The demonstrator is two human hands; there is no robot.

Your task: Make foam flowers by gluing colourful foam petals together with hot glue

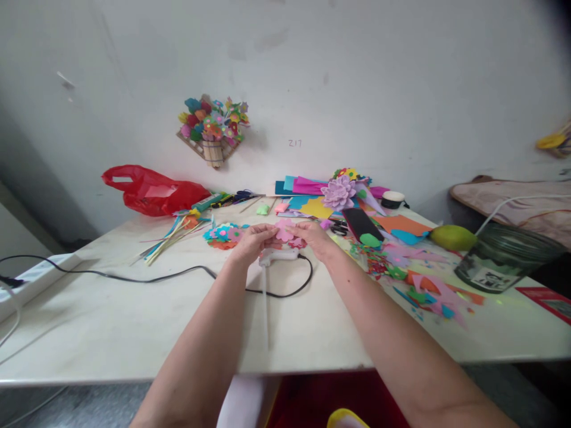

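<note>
Between my two hands, above the middle of the table, is a pink flower cutout (285, 229). My left hand (259, 239) pinches its left edge, and my right hand (311, 233) grips its right edge. Just below them lies a white glue gun (281, 255) with a glue stick (266, 309) pointing toward me and a black cord (310, 279) curling off its right side. A pile of colourful flower cutouts (223, 233) sits left of my left hand. Part of a darker pink flower (297, 242) shows under my right hand.
A red plastic bag (156, 191) and thin sticks (172, 241) are at the left, near a white power strip (35, 282). Coloured sheets, a phone (361, 224), scissors (339, 227) and scraps (428, 291) spread over the right. A glass jar (499, 255) stands beside a green fruit (454, 237).
</note>
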